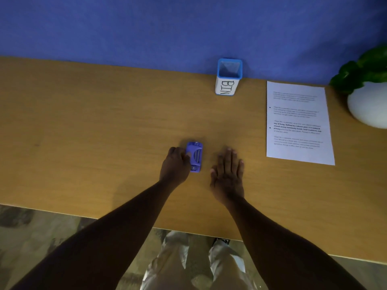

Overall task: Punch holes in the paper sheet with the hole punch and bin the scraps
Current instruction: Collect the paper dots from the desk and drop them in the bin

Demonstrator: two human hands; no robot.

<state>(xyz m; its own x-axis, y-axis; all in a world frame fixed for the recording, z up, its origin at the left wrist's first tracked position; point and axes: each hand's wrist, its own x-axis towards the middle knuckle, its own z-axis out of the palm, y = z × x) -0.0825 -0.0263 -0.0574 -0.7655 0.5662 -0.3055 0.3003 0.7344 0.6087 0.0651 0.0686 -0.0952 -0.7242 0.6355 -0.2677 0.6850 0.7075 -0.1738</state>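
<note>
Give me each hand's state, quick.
Left hand: closed on the small blue plastic hole punch.
Right hand: open, flat on the wooden table, holding nothing.

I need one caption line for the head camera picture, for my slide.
Left hand grips the hole punch; right hand rests flat on the desk.

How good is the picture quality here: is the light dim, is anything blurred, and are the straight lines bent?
Head view: the light is dim, so both hands look dark. The wide lens bows the table edges. The paper sheet text is mostly too blurred to read; only some bold lines stand out. The "BIN" label on the bin is readable. The hole punch is fairly sharp; no strong glare.
</note>
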